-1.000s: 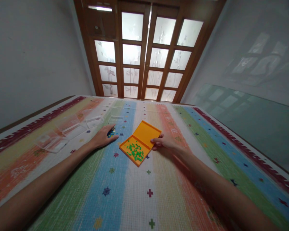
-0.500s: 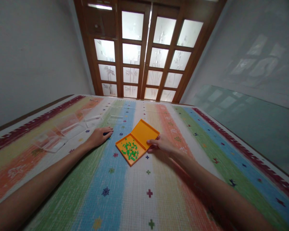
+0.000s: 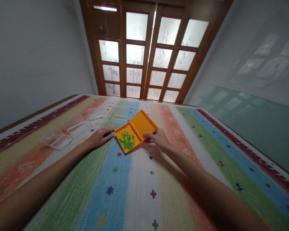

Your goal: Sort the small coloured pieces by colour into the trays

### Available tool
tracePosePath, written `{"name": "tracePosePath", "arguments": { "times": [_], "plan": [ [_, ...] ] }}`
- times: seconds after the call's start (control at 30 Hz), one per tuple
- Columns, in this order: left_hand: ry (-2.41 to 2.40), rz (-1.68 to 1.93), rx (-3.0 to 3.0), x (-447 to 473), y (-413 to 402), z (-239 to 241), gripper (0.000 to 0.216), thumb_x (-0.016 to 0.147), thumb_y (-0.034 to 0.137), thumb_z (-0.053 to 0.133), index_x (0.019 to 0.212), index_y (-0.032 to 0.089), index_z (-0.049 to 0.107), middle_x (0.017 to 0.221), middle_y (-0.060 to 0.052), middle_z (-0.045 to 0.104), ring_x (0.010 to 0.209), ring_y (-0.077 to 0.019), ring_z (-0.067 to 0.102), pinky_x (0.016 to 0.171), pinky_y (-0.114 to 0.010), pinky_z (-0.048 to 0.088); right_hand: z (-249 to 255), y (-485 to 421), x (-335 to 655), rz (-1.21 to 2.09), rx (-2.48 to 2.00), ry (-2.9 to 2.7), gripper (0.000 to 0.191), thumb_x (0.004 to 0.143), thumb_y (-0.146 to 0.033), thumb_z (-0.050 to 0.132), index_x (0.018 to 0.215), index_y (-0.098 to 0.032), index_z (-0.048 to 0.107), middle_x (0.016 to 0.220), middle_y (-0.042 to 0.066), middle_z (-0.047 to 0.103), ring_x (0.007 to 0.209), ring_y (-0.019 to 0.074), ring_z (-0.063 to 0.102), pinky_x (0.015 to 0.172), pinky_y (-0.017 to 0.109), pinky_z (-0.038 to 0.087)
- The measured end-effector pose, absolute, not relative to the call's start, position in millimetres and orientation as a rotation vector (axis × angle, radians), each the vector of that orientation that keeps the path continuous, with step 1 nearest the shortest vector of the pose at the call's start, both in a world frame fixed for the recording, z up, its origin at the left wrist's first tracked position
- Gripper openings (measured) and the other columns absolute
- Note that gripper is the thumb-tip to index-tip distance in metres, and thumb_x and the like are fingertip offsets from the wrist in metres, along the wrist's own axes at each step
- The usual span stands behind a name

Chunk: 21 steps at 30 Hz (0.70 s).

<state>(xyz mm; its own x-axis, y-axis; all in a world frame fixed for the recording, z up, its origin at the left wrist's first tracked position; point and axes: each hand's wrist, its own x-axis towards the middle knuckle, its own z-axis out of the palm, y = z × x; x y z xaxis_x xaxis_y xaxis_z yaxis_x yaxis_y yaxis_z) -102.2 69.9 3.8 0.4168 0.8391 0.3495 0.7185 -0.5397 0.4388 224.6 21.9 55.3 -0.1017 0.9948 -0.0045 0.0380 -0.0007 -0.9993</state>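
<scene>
The right hand (image 3: 157, 138) holds the opened orange hinged case (image 3: 143, 123) by its right edge, thumb laid over the inside of the lid; the case has shifted toward the left hand (image 3: 98, 137), its left corner now just beside those fingertips; the small green pieces (image 3: 127, 141) ride along in the tray half, so they now lie close to the small blue pieces (image 3: 107, 134) beneath the left hand; that hand curves narrowly over them, though whether it grips them I cannot tell.
</scene>
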Motion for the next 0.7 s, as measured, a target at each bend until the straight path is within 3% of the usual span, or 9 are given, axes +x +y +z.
{"name": "tracePosePath", "arguments": {
  "times": [0.27, 0.53, 0.7],
  "plan": [
    [1.483, 1.021, 2.364, -92.0, 58.3, 15.6, 0.062, 0.099, 0.058, 0.031, 0.134, 0.016, 0.062, 0.137, -0.013, 0.065, 0.127, -0.0309, 0.060, 0.111, -0.048, 0.044, 66.7, 31.8, 204.9, 1.065, -1.150, -1.440, 0.010, 0.076, -0.019, 0.071, 0.083, -0.013, 0.072, 0.076, 0.006, 0.075, 0.060, 0.0163, 0.071, 0.056, 0.026, 0.062],
    [1.490, 1.187, 2.296, -96.2, 74.0, 34.6, 0.038, 0.089, 0.041, 0.050, 0.109, 0.019, 0.074, 0.110, -0.008, 0.077, 0.099, -0.0275, 0.070, 0.093, -0.040, 0.056, 67.7, 37.0, 178.2, 0.711, -1.172, -1.716, 0.017, 0.082, -0.024, 0.065, 0.074, -0.012, 0.072, 0.067, 0.007, 0.072, 0.062, 0.0203, 0.070, 0.056, 0.027, 0.054],
    [1.486, 1.304, 2.251, -103.3, 79.0, 37.0, 0.034, 0.086, 0.037, 0.052, 0.105, 0.019, 0.073, 0.112, -0.008, 0.076, 0.100, -0.0257, 0.069, 0.090, -0.037, 0.057, 70.4, 33.6, 164.1, 0.541, -1.127, -1.806, 0.022, 0.083, -0.026, 0.064, 0.067, -0.013, 0.069, 0.060, 0.004, 0.065, 0.059, 0.0171, 0.063, 0.052, 0.023, 0.042]
  ]
}}
